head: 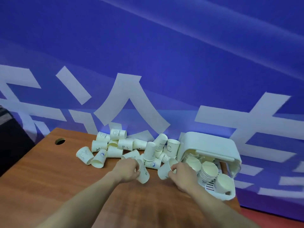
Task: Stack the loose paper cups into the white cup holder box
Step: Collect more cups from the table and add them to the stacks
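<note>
Several loose white paper cups [115, 145] lie in a heap at the back of the brown table [49, 170]. The white cup holder box [207, 145] sits at the right with its opening toward me, and several stacks of cups [209, 170] show inside it. My left hand [128, 170] grips one paper cup [144, 174] lying on its side, base pointing toward me. My right hand [182, 174] grips another paper cup [164, 170], also on its side, just left of the box. The two held cups are a short way apart.
A blue banner with large white characters [131, 104] hangs right behind the table. A round cable hole [60, 141] is in the table's far left corner. A dark object [9, 137] stands beyond the left edge. The table's right edge runs just past the box.
</note>
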The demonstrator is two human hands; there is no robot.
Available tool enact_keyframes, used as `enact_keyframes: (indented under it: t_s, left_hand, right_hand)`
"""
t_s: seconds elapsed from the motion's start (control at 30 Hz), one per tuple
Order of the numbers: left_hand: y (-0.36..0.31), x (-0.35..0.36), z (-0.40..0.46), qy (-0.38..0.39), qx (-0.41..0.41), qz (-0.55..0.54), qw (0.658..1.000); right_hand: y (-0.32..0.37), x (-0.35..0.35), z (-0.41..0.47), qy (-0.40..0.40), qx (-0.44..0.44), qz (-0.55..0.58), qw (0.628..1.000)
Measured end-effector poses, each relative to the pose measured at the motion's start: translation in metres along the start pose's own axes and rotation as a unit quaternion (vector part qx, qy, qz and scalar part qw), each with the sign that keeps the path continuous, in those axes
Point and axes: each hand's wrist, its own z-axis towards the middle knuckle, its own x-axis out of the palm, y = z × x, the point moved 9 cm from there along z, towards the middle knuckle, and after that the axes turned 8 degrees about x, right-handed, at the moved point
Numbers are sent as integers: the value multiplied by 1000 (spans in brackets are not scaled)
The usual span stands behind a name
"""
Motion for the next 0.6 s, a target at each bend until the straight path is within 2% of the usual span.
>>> enact_keyframes:
  t_s: [0.37,0.6]
  left_hand:
    - [-172,14,57,7,123,43,991]
    - [-278,13,89,-9,205,61,977]
  right_hand:
    - [-133,-47,-30,-24,39,-33,998]
    - [-223,-76,-38,-46,96,-48,993]
